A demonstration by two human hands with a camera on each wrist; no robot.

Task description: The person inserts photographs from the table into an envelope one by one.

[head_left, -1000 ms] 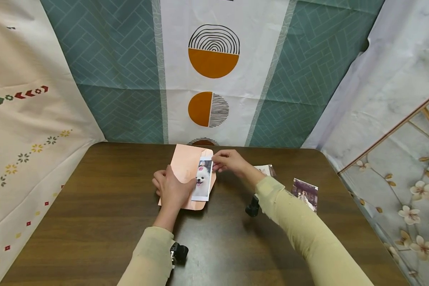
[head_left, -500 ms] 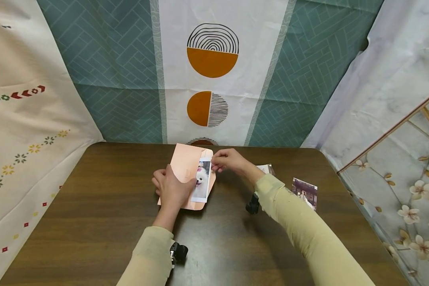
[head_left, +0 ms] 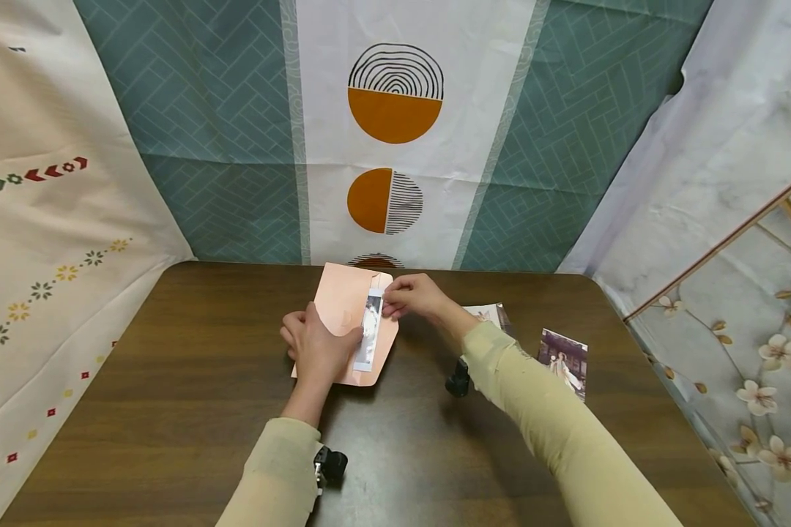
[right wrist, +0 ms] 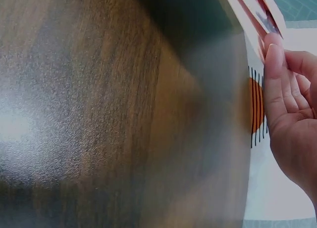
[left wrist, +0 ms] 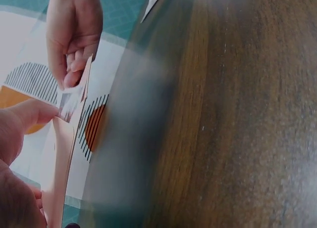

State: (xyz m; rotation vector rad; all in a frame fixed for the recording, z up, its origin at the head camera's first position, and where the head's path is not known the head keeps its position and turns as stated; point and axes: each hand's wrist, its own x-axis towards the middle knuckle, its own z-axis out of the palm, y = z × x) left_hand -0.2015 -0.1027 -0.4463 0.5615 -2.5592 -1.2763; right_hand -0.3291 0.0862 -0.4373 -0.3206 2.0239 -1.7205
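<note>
A peach-pink envelope [head_left: 343, 293] is held just above the dark table, its flap open to the right. My left hand [head_left: 319, 348] grips its body, thumb across the front by the opening. Partly inside the envelope sits a white-bordered photo [head_left: 366, 342]; only a strip of its picture shows. At the photo's right edge, my right hand [head_left: 417, 296] pinches it between thumb and fingers. In the left wrist view, the left thumb presses at the mouth of the envelope [left wrist: 59, 161]. The right wrist view has the right fingertips [right wrist: 274, 60] against the photo's edge.
Beyond the right forearm lies a photo [head_left: 563, 362] with a figure in white. Another light-coloured print [head_left: 491, 315] is partly hidden behind that arm. The brown wooden table [head_left: 171, 410] ends at patterned cloth hangings on the back and both sides.
The dog photo has slid left, further into the envelope, so the dog's face is now mostly covered. My right hand has shifted slightly left with it, while my left hand has stayed in place.
</note>
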